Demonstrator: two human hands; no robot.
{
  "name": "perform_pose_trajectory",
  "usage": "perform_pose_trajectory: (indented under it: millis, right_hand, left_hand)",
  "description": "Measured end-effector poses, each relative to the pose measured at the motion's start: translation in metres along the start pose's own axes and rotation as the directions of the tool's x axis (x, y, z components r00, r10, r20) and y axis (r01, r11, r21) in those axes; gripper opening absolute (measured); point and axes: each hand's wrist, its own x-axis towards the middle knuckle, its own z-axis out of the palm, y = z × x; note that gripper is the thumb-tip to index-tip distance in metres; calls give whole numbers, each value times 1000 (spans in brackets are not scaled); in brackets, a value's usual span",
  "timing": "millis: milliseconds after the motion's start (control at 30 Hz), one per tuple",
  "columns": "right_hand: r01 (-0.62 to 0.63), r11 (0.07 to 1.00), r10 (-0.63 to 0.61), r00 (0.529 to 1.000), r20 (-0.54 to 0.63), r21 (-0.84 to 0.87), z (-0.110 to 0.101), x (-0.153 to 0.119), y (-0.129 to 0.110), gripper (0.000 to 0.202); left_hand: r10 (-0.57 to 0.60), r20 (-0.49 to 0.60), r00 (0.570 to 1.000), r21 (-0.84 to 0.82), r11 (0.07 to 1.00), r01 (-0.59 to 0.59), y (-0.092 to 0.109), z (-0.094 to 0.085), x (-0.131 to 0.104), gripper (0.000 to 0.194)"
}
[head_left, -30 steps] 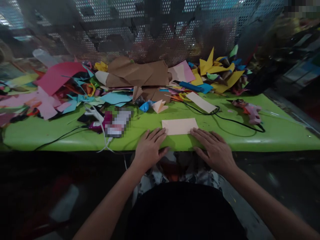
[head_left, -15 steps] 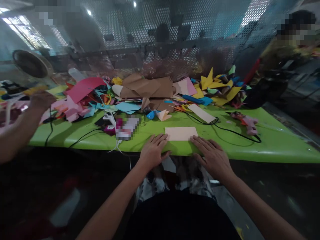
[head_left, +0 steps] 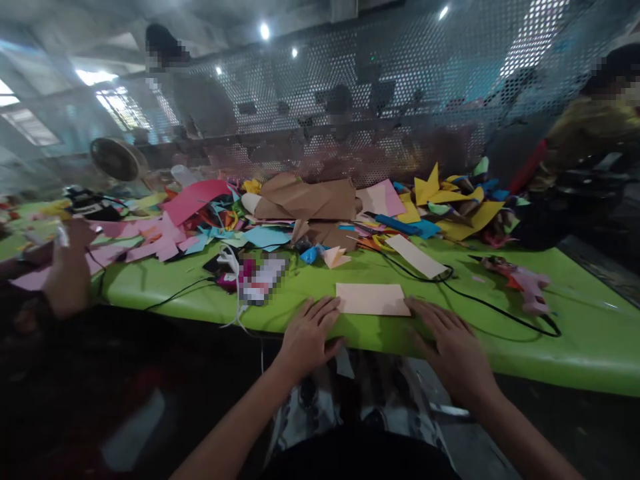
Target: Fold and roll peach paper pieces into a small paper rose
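Observation:
A pale peach rectangle of paper [head_left: 373, 299] lies flat near the front edge of the green-covered table. My left hand [head_left: 311, 335] rests at its left end, fingers stretched out and the fingertips touching that edge. On the other side, my right hand [head_left: 453, 343] is open too, its fingertips at the paper's right end; whether they touch it I cannot tell. Behind the paper lie a small folded peach paper piece [head_left: 336, 257] and a longer pale strip [head_left: 417, 256], which lies by a black cord.
A pink glue gun [head_left: 525, 283] with a black cord lies to the right. A phone [head_left: 265, 277] and white cables are at left. Coloured paper scraps and brown paper [head_left: 310, 200] pile along the perforated screen. Another person's hand [head_left: 70, 267] is at far left.
The view has tilted, so the table sits lower in it. My right hand has shifted slightly outward from the paper's corner. The other person's hand at left has drawn back toward the table edge.

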Motion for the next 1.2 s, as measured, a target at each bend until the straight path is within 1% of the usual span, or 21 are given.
perform_pose_trajectory:
  millis: [67, 133, 267, 333, 433, 533, 633, 733, 800, 867, 933, 1000, 1100, 1167, 1200]
  right_hand:
    - [41, 997, -42, 999, 11, 61, 2, 20, 1, 46]
    - [119, 987, -126, 990, 63, 111, 8, 41, 0, 47]
    - [146, 981, -170, 963, 207, 125, 22, 72, -3, 53]
    - [148, 981, -175, 955, 241, 124, 25, 80, -4, 57]
    - [138, 986, -157, 961, 229, 98, 19, 85, -6, 62]
    - [140, 988, -150, 968, 201, 60, 9, 86, -13, 58]
    - [189, 980, -198, 963, 183, 66, 2, 87, -20, 51]
    - [239, 968, -248, 960, 130, 80, 0, 87, -24, 43]
    - [267, 955, -279, 956, 89, 132, 0, 88, -24, 33]
    - [302, 926, -324, 944, 66, 226, 0, 89, -25, 26]
    - [343, 891, -377, 924, 61, 297, -1, 92, -26, 26]
    - [383, 878, -414, 908, 55, 288, 0, 93, -26, 29]
    - [424, 881, -441, 897, 39, 212, 4, 93, -21, 28]
    - [438, 884, -452, 890, 57, 162, 7, 94, -11, 27]
    - [435, 890, -446, 893, 66, 133, 8, 96, -5, 27]
  left_hand:
    - [-6, -5, 1000, 0, 1000, 6, 0, 1, 0, 55]
    - [-17, -14, 1000, -11, 1000, 16, 0, 1, 0, 60]
    - [-62, -23, 998, -71, 996, 60, 2, -2, -1, 70]
    - [-99, -28, 995, -106, 990, 96, 3, -3, 0, 70]
    - [-173, -53, 984, -172, 972, 161, 3, -3, 2, 69]
    - [-243, -68, 968, -250, 943, 219, 3, -5, 7, 67]
    - [-264, -40, 964, -294, 925, 241, 1, -8, 11, 66]
    - [-255, 5, 967, -319, 916, 243, -1, -13, 15, 67]
    - [-238, 15, 971, -325, 917, 230, -3, -15, 17, 70]
    - [-196, 0, 981, -300, 936, 187, -5, -19, 19, 74]
    - [-139, -37, 990, -235, 964, 126, -5, -25, 22, 76]
    - [-101, -89, 991, -156, 984, 86, -6, -31, 24, 75]
    - [-96, -148, 984, -73, 994, 86, -6, -36, 26, 64]
    - [-41, -131, 990, -45, 998, 36, -8, -33, 26, 48]
    - [5, -104, 995, -40, 999, -9, -8, -30, 26, 41]
